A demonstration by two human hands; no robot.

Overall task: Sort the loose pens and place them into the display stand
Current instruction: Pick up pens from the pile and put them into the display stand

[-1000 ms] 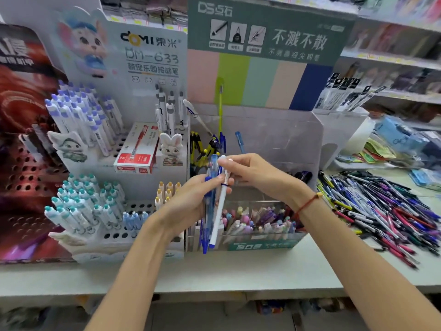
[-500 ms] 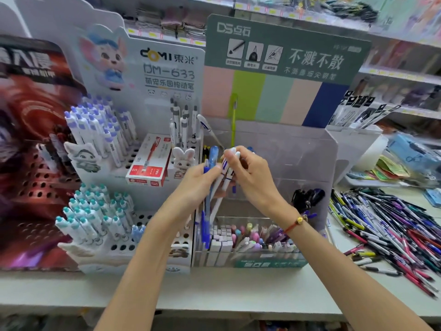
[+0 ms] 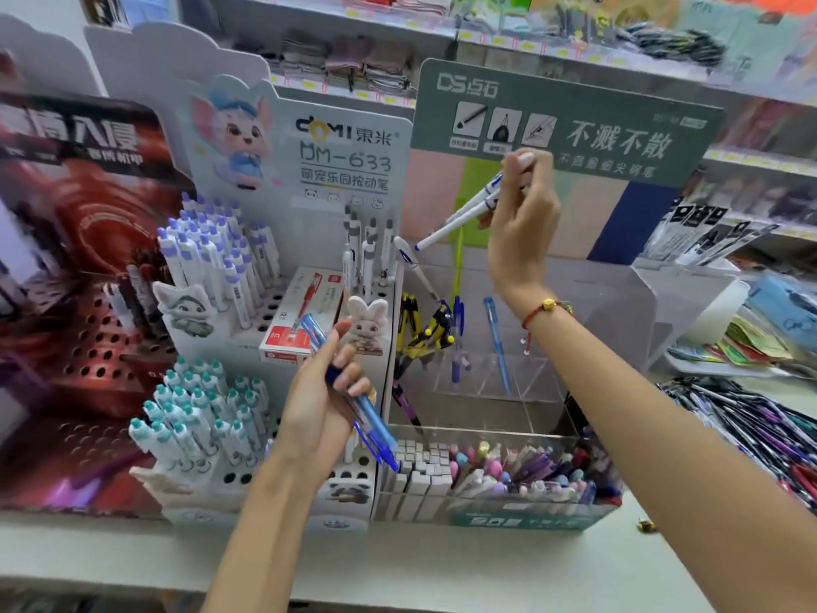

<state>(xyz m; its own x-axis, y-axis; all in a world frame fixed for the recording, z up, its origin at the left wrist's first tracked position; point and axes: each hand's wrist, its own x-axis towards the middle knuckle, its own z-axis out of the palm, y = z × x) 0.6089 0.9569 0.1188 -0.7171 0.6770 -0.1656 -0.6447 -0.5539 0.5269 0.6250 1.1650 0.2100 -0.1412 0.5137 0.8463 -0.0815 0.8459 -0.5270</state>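
1. The right hand is raised in front of the green display stand, fingers curled tight round two white pens; their tips slant down and to the left.
2. The left hand is low, in front of the white stand, gripping a small bunch of blue pens, thumb laid along them; the bunch angles from upper left to lower right.
3. The lower end of the blue bunch sits just over the clear front tray, which is packed with pastel pens.
4. Behind that tray, a clear compartment holds a few pens standing upright, blue and yellow among them.
5. The loose pile of pens lies on the counter at far right, well apart from both hands.
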